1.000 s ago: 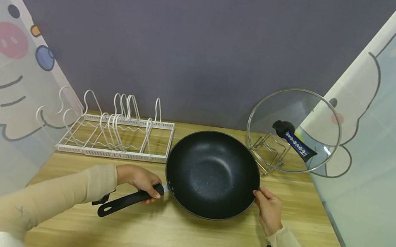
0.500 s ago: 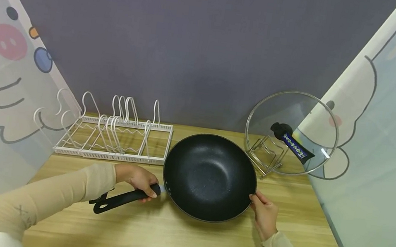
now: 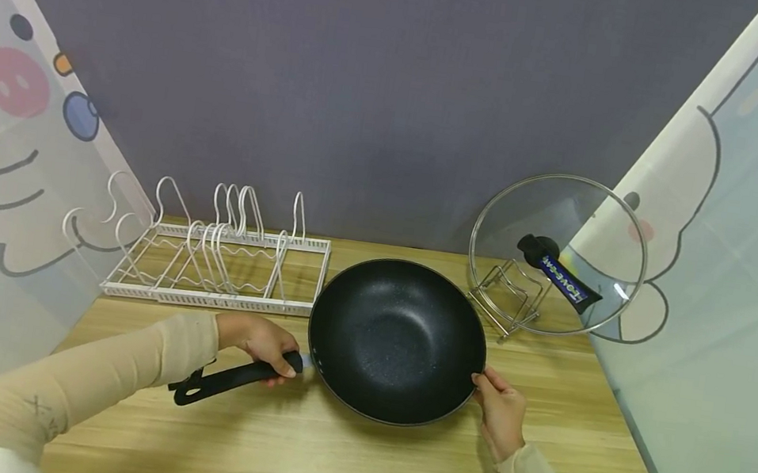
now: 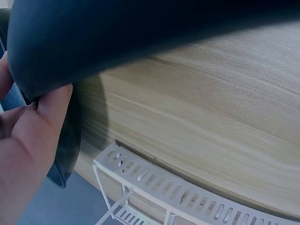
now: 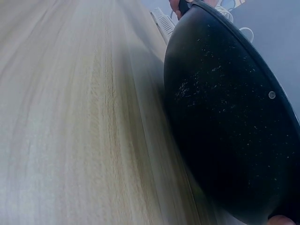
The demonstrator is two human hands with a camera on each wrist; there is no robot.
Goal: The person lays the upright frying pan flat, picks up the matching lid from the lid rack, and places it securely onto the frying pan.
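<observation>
Over the wooden table (image 3: 320,464) I see a deep black wok (image 3: 399,343), open side up, its inside faintly glossy and its outer wall flecked with pale specks. Its long black handle (image 3: 233,379), holed at the end, slants toward the person's near left; the left hand (image 3: 266,345) grips it near the pan, and the right hand (image 3: 501,416) pinches the opposite rim.

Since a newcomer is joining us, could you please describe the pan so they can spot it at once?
On the wooden table, look between the white rack on the left and the glass lid on the right. There, held by the left hand and the right hand, is a round black pan. It alone is a solid bowl; the lid is transparent, the rack open wire.
</observation>
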